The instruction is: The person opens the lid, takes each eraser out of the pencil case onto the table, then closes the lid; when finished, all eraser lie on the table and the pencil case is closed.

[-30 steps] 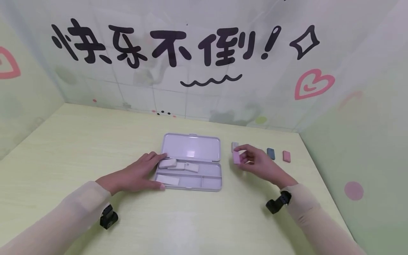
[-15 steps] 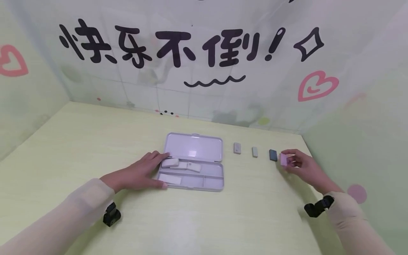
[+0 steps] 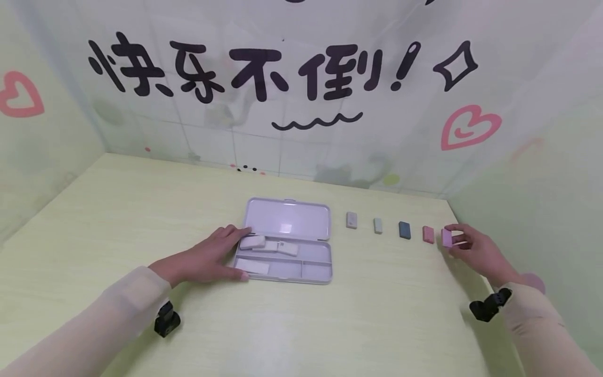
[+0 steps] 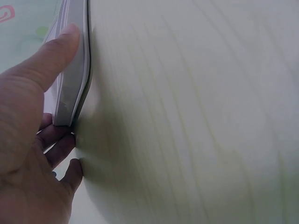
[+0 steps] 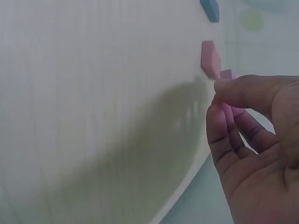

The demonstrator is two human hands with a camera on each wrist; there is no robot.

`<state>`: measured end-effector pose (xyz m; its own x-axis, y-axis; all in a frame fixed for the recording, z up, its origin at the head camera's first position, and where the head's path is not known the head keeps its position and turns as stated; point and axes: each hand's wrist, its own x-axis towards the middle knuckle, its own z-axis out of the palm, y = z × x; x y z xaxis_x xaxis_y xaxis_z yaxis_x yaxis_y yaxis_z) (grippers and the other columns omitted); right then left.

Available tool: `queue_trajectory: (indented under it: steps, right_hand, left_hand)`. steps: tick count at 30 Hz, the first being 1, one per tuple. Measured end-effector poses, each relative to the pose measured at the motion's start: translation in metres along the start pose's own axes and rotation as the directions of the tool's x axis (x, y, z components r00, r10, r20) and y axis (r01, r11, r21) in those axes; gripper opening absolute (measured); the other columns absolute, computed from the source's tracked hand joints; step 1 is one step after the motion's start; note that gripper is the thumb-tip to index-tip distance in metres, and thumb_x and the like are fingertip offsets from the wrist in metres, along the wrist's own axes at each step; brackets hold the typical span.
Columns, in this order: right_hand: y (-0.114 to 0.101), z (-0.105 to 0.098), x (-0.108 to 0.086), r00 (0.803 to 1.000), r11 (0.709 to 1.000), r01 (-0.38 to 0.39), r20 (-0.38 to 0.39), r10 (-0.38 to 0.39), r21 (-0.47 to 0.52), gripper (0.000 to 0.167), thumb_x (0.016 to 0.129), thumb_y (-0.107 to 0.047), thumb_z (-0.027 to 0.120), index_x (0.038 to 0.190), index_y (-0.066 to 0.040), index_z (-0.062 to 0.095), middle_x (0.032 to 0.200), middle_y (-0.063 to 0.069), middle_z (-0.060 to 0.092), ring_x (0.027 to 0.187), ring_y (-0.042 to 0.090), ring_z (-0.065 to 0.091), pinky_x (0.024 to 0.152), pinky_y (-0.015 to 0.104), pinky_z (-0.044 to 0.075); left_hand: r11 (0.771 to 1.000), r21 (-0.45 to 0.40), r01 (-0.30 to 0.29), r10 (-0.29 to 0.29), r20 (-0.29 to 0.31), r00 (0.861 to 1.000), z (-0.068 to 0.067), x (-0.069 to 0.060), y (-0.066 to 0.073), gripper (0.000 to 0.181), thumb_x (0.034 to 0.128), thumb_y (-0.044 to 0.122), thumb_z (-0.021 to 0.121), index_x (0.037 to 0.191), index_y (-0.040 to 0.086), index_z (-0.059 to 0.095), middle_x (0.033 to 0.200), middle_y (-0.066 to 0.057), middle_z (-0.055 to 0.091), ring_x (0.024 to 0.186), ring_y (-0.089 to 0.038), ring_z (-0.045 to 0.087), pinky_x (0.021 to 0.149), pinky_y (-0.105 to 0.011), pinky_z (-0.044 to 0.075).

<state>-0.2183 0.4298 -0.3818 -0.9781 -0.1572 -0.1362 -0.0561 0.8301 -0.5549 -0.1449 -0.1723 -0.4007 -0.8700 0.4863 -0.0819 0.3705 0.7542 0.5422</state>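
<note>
My left hand (image 3: 207,257) grips the left end of an open lilac case (image 3: 288,219), thumb at its front edge and fingers near the hinge; the left wrist view shows the thumb on the case's side (image 4: 70,88). Several white blocks (image 3: 288,248) lie in its left compartments. At the far right, my right hand (image 3: 482,254) pinches a pink-purple block (image 3: 446,238) between thumb and fingers; in the right wrist view the hand (image 5: 257,135) hides most of that block (image 5: 227,74). Just left of it lies a darker pink block (image 3: 428,234).
A dark blue block (image 3: 404,230), a narrow pale block (image 3: 378,225) and a grey block (image 3: 351,220) form a row right of the case. The table's right edge runs beneath my right forearm. A printed wall sheet (image 3: 301,146) stands behind the table.
My right hand has carried the pink-purple block rightward, from beside the grey block past the darker pink one. My left hand keeps its grip on the case.
</note>
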Motion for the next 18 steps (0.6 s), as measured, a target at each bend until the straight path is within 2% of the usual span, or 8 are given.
queue_trajectory:
  steps: [6, 12, 18]
  right_hand:
    - [0.007, -0.005, 0.002, 1.0, 0.997, 0.013, 0.014, -0.012, -0.082, 0.052, 0.1, -0.008, 0.067, 0.146, 0.007, 0.047, 0.126, 0.037, 0.062, 0.101, 0.024, 0.066, 0.07, 0.019, 0.053]
    - [0.016, -0.006, 0.004, 0.999, 0.995, 0.027, 0.033, -0.024, -0.101, 0.053, 0.098, -0.006, 0.068, 0.145, 0.01, 0.048, 0.126, 0.04, 0.06, 0.108, 0.045, 0.066, 0.07, 0.019, 0.051]
    - [0.02, -0.007, 0.008, 0.999, 0.992, 0.004, 0.033, 0.0, -0.125, 0.053, 0.099, -0.008, 0.068, 0.145, 0.009, 0.047, 0.126, 0.039, 0.059, 0.111, 0.05, 0.063, 0.072, 0.023, 0.052]
  left_hand:
    - [1.0, -0.008, 0.016, -0.016, 0.008, 1.0, -0.001, -0.001, 0.0, 0.105, 0.0857, 0.053, 0.082, 0.162, 0.001, 0.031, 0.137, -0.014, 0.051, 0.125, -0.031, 0.047, 0.111, -0.056, 0.045]
    - [1.0, -0.012, 0.008, -0.008, 0.008, 1.0, 0.0, -0.001, 0.0, 0.104, 0.0863, 0.053, 0.082, 0.162, 0.001, 0.031, 0.137, -0.013, 0.051, 0.124, -0.029, 0.045, 0.111, -0.055, 0.045]
    - [1.0, -0.013, 0.021, -0.021, 0.01, 1.0, 0.001, 0.0, -0.001, 0.104, 0.086, 0.052, 0.083, 0.162, 0.001, 0.031, 0.136, -0.012, 0.051, 0.123, -0.028, 0.045, 0.112, -0.055, 0.045]
